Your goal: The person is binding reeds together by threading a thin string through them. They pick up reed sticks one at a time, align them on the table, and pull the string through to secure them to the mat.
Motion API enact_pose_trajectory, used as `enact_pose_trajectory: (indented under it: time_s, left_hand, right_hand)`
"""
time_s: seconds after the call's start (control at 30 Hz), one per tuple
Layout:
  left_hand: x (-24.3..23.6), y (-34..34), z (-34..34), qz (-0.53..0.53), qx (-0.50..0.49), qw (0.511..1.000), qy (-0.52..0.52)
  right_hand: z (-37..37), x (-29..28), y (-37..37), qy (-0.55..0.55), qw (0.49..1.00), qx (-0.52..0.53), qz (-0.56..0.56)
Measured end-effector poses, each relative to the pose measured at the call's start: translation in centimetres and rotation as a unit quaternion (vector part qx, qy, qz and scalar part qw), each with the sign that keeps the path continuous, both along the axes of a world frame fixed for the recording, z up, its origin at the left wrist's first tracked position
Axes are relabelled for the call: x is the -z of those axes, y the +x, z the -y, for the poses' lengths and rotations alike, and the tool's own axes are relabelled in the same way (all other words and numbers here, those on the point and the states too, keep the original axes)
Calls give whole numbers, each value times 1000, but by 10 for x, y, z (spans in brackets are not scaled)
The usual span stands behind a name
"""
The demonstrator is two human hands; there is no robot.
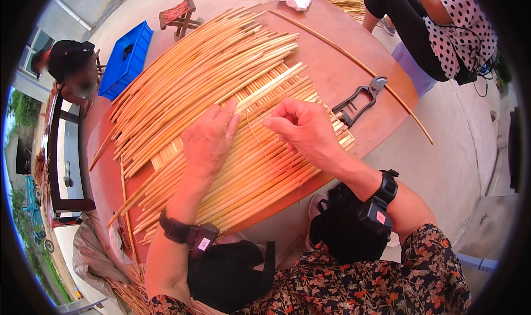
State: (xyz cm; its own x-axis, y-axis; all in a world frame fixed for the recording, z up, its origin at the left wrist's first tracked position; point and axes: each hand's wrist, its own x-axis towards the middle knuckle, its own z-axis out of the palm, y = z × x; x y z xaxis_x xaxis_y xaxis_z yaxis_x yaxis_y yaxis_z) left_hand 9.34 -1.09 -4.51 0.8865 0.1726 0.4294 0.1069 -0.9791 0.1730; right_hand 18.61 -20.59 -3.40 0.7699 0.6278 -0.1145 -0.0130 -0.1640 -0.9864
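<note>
Head view: the left hand rests on straw-coloured rods spread across the reddish table; whether it grips one cannot be told. The right hand is clenched above them, beside a looped thread; its hold on the thread cannot be confirmed.

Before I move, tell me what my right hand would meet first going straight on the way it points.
Your right hand points leftward and slightly up in the picture; it would likely meet the thin thread first, then your left hand. Depth is unclear, so it could pass above either.
</note>
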Motion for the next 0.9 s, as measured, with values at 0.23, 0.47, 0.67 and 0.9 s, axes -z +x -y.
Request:
enact_pose_trajectory:
  time_s: [0.23, 0.47, 0.67, 0.9]
  left_hand:
    - [-12, -1, 8, 26, 3, 1000, -1]
    - [-21, -3, 13, 35, 13, 999, 12]
    - [-24, -3, 17, 30, 13, 999, -4]
    - [-26, -5, 19, 28, 10, 999, -11]
  right_hand:
    - [-6, 10, -7, 8, 979, 29, 202]
    - [-10, 11, -10, 17, 980, 11, 196]
    - [-8, 9, -11, 2, 985, 8, 175]
    - [-10, 8, -12, 16, 979, 0, 203]
